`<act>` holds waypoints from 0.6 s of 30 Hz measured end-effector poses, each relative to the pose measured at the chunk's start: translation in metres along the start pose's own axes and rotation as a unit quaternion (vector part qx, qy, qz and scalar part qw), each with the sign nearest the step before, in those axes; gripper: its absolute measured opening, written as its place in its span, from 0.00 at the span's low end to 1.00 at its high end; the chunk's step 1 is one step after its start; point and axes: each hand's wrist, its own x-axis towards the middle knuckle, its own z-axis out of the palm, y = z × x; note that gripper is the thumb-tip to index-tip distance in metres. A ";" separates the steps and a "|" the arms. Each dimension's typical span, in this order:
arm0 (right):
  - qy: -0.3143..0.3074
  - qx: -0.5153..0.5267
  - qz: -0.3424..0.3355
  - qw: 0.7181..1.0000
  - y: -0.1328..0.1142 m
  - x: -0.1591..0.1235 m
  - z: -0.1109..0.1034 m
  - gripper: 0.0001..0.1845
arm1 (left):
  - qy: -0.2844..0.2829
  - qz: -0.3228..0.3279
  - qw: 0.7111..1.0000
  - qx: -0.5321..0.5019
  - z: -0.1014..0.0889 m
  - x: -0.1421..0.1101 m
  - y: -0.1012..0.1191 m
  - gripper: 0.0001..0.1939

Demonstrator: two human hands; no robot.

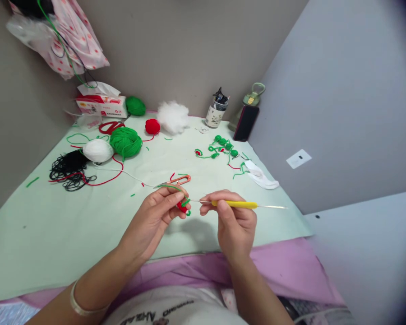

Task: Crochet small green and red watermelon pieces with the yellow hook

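Fingers of the left hand (154,210) pinch a red-and-green yarn piece (182,207) above the surface (88,234); the right hand (236,222) clamps a yellow-handled hook (239,205). The piece seems light, soft, best held by its edge; the hook, stiff.

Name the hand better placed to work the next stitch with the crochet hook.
Likely the right hand: it grips the yellow-handled crochet hook, whose shaft points left toward the small red-and-green crochet piece. The left hand is occupied, pinching that piece.
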 end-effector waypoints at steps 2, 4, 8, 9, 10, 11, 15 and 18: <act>0.007 0.025 0.024 0.999 0.000 0.002 -0.002 0.08 | -0.005 -0.004 1.000 0.005 0.000 0.000 0.001 0.04; 0.015 0.040 0.035 0.998 0.000 0.005 -0.004 0.08 | -0.011 -0.007 1.000 0.008 0.000 -0.001 0.002 0.04; 0.019 0.051 0.056 0.997 -0.002 0.008 -0.004 0.08 | -0.022 -0.002 1.000 0.021 0.002 -0.003 0.002 0.04; 0.009 0.050 0.060 0.997 -0.003 0.007 -0.003 0.09 | -0.023 0.005 0.999 0.023 0.003 -0.004 0.001 0.04; -0.005 0.042 0.057 0.997 -0.004 0.006 -0.002 0.09 | -0.023 0.012 0.999 0.025 0.004 -0.005 0.000 0.03; -0.020 0.022 0.042 0.999 -0.004 0.004 0.000 0.09 | -0.022 0.021 0.999 0.026 0.005 -0.005 -0.002 0.03; -0.054 -0.216 -0.133 0.966 -0.003 -0.010 0.005 0.13 | -0.002 0.057 0.998 0.029 0.010 -0.008 -0.011 0.05; -0.055 -0.359 -0.271 0.892 0.004 -0.018 0.007 0.21 | 0.005 0.062 0.998 0.025 0.012 -0.009 -0.014 0.05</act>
